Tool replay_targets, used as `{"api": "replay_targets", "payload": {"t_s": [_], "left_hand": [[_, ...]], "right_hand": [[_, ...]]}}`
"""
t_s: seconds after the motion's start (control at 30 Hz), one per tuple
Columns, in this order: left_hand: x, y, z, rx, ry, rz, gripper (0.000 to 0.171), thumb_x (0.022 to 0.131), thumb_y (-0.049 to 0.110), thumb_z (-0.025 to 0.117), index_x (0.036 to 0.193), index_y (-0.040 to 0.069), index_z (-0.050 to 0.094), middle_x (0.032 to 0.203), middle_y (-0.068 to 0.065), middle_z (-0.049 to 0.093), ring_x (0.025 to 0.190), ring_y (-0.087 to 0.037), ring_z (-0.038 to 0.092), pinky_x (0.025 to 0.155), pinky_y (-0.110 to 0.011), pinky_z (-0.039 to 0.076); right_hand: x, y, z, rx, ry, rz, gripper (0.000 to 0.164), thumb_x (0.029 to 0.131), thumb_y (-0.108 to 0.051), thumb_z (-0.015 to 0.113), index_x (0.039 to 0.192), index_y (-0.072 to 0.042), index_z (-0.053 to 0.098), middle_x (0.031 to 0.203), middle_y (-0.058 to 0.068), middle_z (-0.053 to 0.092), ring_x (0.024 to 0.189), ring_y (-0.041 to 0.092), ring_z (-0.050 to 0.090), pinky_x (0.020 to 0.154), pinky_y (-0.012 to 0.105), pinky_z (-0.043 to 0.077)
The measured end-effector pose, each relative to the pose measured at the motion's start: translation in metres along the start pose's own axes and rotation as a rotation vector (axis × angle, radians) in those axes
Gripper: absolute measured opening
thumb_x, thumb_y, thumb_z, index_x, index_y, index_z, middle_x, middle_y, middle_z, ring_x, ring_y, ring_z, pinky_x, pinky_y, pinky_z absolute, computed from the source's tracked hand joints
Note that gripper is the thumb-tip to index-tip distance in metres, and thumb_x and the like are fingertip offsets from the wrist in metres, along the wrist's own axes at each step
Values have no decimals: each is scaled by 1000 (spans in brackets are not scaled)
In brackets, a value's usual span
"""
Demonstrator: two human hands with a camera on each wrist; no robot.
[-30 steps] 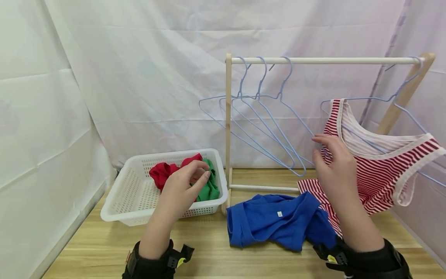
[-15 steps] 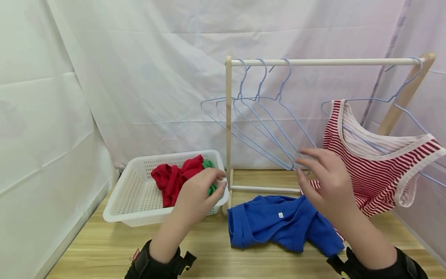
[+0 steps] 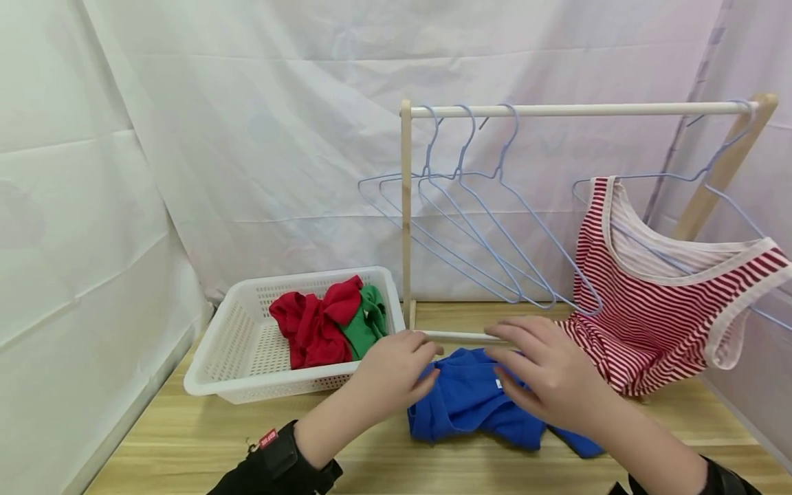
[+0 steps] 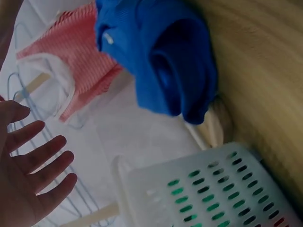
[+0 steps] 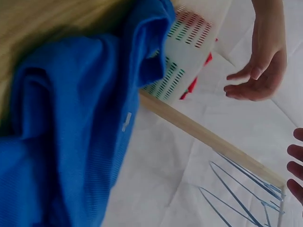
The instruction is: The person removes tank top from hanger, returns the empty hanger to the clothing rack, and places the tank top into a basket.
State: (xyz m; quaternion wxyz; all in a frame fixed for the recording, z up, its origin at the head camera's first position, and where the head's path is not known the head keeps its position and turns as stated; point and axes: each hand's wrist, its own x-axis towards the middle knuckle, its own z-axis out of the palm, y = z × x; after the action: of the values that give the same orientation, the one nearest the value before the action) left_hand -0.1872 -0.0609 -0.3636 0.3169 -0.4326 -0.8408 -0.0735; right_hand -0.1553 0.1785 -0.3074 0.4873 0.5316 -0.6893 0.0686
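A crumpled blue garment [image 3: 458, 405] with a small white label lies on the table in front of the rack. My left hand [image 3: 396, 371] hovers over its left end, near the basket corner, and holds nothing. Above the garment's right part is my right hand [image 3: 544, 375], partly hiding it in the head view, its fingers extended and apart. The left wrist view shows the fingers of my left hand [image 4: 38, 175] spread, away from the blue cloth [image 4: 175, 56]. Only fingertips [image 5: 295, 152] of my right hand show at the edge of the right wrist view.
A wooden rack [image 3: 405, 206] carries several blue wire hangers [image 3: 460, 165] at its left. At its right end a red-and-white striped tank top [image 3: 656, 309] hangs on another hanger. Left of the rack, a white basket [image 3: 247, 385] holds red cloth [image 3: 315, 323] and green cloth [image 3: 365, 323].
Both hands have come down and toward each other over the blue garment. The right hand has left the hangers and tank top; the left has moved right from above the basket. The hangers have swung slightly.
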Motion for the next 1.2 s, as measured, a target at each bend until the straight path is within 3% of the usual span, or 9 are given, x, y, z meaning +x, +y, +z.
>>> {"api": "replay_targets", "payload": {"t_s": [0.13,0.27,0.47,0.6,0.77,0.9,1.07,1.2], "left_hand": [[0,9,17,95,-27,90,28,85,34,56,106,15,58,101,-1,57,91,-13,52,74,-27,50],[-2,18,33,169,-115,156,37,85,42,54,113,18,55,110,-2,56,98,-17,50,79,-32,49],[-1,22,46,183,-433,184,66,83,67,39,136,29,33,138,-4,36,122,-28,33,91,-45,42],[1,21,53,142,-599,146,78,76,72,43,140,36,17,145,-5,23,127,-33,24,91,-48,41],[3,21,64,122,-652,106,82,75,68,52,140,39,12,146,-8,21,124,-35,29,88,-46,44],[7,22,73,128,-665,59,86,73,64,58,141,39,9,146,-12,19,122,-30,34,85,-41,46],[11,23,79,162,-714,41,90,73,59,62,141,36,8,130,-8,42,111,-21,44,85,-36,46],[10,23,80,141,-713,43,93,75,52,65,143,28,8,109,0,56,95,-14,53,78,-31,48]], "right_hand": [[-15,-2,7,26,-75,-15,21,89,-21,47,89,-11,65,103,11,61,94,29,54,71,47,47],[-29,-2,12,43,-141,16,22,90,-24,45,90,-13,64,104,8,60,98,28,53,75,50,46],[-47,-1,20,63,-242,47,25,93,-28,42,91,-16,64,105,4,60,100,24,52,80,49,45],[-56,-2,23,62,-290,50,28,93,-30,40,90,-17,64,102,2,60,100,24,52,81,49,44],[-62,-2,23,46,-331,60,33,95,-34,36,88,-18,64,99,0,60,97,22,53,81,48,44],[-68,-1,24,45,-355,63,35,96,-35,34,88,-18,63,97,-1,60,95,20,53,80,47,44],[-75,1,28,46,-384,64,32,95,-35,37,90,-18,63,97,-1,60,96,20,52,80,47,44],[-78,2,28,51,-395,65,14,85,-28,56,92,-18,63,97,-1,60,96,20,51,80,47,44]]}}
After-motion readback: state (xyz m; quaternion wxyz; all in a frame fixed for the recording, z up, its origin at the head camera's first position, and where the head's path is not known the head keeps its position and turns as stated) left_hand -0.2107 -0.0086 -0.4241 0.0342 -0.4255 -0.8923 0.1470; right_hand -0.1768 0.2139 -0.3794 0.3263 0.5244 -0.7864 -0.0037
